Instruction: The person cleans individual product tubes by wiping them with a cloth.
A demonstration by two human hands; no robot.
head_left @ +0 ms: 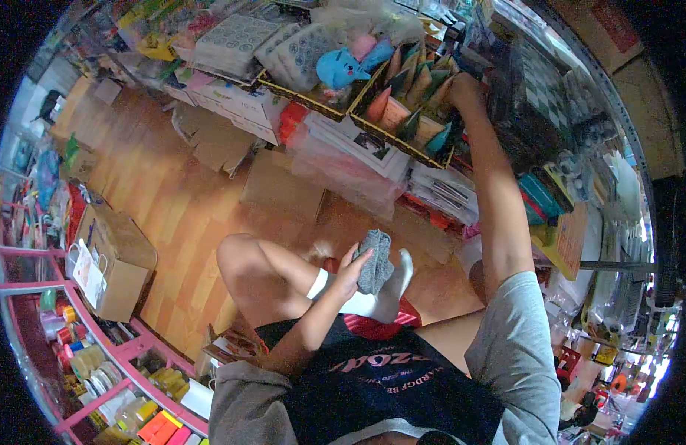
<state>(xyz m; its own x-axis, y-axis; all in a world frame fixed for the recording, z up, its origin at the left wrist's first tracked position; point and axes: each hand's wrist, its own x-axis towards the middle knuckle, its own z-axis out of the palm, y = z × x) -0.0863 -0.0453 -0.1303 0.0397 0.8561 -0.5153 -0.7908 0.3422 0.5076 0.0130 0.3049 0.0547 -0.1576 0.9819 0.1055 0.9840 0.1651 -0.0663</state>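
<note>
My left hand is closed around a grey folded knit cloth, held over my lap beside my white-socked foot. My right arm stretches far forward, and my right hand is at the right side of a woven basket. Upright in that basket stand rows of folded, pointed pieces in orange, green, brown and teal. The fingers of my right hand are hidden behind the hand and among these pieces.
Left of the basket, a second basket holds a blue plush toy and plastic-wrapped packs. Cardboard boxes stand on the wooden floor at left. A pink shelf rack with tape rolls curves along the lower left. Crowded goods line the right.
</note>
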